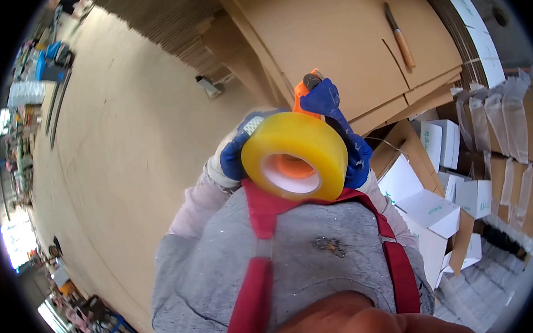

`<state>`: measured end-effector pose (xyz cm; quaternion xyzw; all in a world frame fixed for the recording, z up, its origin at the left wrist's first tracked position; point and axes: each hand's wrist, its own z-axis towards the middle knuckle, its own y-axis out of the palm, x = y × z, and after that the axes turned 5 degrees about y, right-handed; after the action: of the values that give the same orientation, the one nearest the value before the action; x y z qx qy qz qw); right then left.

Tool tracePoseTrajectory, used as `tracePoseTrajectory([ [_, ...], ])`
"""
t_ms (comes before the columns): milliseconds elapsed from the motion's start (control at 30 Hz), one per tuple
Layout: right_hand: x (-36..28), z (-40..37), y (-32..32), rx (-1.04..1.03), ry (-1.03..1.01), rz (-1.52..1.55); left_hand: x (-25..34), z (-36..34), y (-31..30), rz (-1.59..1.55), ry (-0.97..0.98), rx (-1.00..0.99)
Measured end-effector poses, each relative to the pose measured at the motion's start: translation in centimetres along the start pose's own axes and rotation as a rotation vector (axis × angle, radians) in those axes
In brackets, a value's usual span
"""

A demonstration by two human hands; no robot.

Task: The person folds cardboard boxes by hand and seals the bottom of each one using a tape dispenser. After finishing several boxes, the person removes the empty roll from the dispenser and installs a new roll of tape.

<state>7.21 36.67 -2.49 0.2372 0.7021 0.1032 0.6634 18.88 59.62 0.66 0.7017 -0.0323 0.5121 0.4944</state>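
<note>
A large roll of clear yellowish packing tape (332, 151) is held in front of my chest, its white core facing me. The orange tape dispenser (301, 98) shows behind the roll and through its core. My left hand (234, 153), in a blue-coated glove, is closed against the roll's left side, its fingertips partly hidden. My right hand (355, 153), gloved alike, grips the dispenser from the right, with blue glove fingers (323, 97) over its orange top. Just beyond my hands lies a stack of flat cardboard (332, 36).
A wooden-handled knife (402, 46) rests on the cardboard stack. White boxes (428, 212) lie jumbled at the right, near cartons with plastic film (508, 117). Concrete floor (114, 144) stretches left, with a small metal object (208, 87) on it. Shelved goods stand farther off.
</note>
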Motion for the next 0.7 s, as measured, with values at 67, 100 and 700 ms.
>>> tracePoseTrajectory([
  [67, -1.8, 0.4, 1.3, -0.171, -0.048, -0.125, -0.6, -1.1, 1.3, -0.088, 0.032, 0.077],
  [100, -3.9, 1.2, 2.7, -0.285, 0.169, 0.173, -0.8, -1.9, 2.1, -0.176, 0.056, 0.129],
  [700, 3.2, -0.7, 16.4, -1.253, 1.051, -0.125, -4.6, -23.5, 9.8, 0.297, 0.585, 1.009],
])
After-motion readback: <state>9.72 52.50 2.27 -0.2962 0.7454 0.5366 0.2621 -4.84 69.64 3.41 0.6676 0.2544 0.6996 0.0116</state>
